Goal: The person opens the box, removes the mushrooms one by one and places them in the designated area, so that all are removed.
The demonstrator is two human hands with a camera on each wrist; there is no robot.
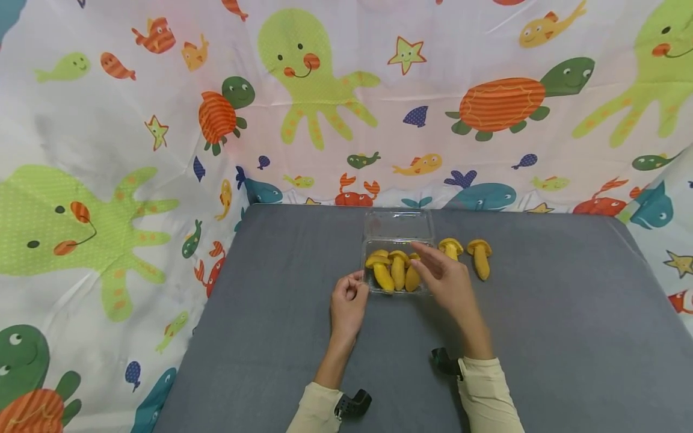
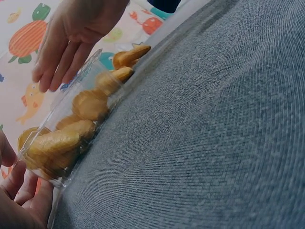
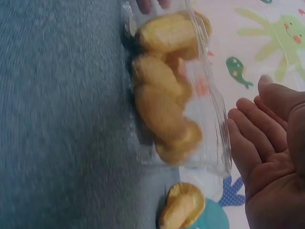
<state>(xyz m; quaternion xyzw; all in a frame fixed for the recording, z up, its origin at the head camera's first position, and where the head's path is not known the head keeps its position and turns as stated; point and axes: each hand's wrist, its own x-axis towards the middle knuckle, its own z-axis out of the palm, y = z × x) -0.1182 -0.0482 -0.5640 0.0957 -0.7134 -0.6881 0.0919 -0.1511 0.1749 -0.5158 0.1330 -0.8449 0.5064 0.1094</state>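
Toward the far edge of the grey table (image 1: 271, 325), the clear box (image 1: 387, 243) holds several yellow mushrooms (image 1: 397, 270), its lid (image 1: 399, 224) folded back on the far side. The left hand (image 1: 348, 304) pinches the box's near left corner. Over its right rim hangs the right hand (image 1: 446, 282), fingers extended, gripping nothing. Two loose mushrooms (image 1: 480, 258) lie just right of the box; bare tabletop stretches wide to left and right, and on the near side.

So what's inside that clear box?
Yellow mushrooms, at least three side by side. From the head view, the right hand covers part of the clear box; overlapping mushrooms leave the exact count unclear.
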